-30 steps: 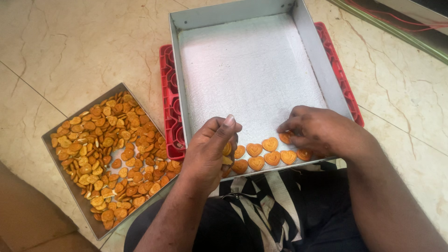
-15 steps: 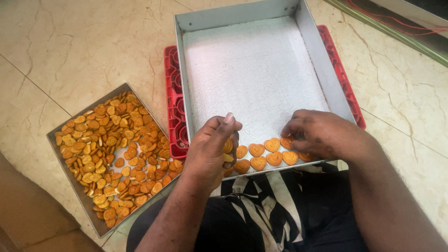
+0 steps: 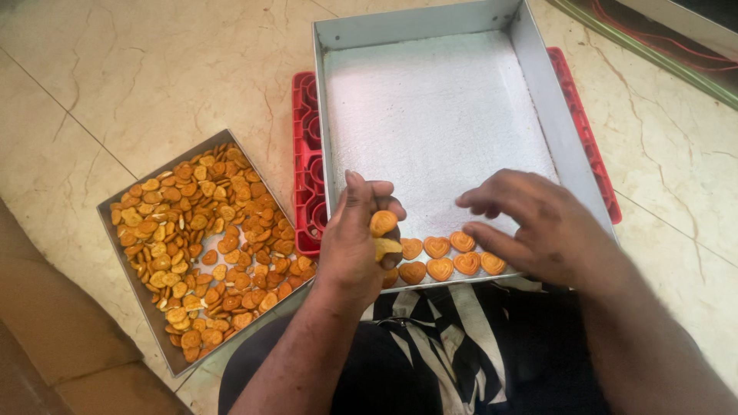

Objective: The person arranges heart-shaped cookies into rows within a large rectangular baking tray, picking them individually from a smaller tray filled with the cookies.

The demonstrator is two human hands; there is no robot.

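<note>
Lifting off the row, the right hand (image 3: 538, 227) is now hovering with loosely spread, empty fingers just above the heart-shaped biscuits (image 3: 450, 257) it was pressing half a second ago, while the left hand (image 3: 355, 234) has turned and is showing biscuits pinched in its fingertips.

Well left of that grip, a small metal tray (image 3: 115, 230) is sitting on the tiled floor (image 3: 154, 69), heaped with loose biscuits. The left hand is closing on two held biscuits (image 3: 383, 233), right beside the row's left end. Beyond the fingers, the big grey tray (image 3: 430, 115) is lying mostly bare on a red crate (image 3: 306, 154).

Doing this well probably means feeding one biscuit at a time, points aligned and edges touching, without nudging those already laid. Otherwise both trays are sitting as before.
</note>
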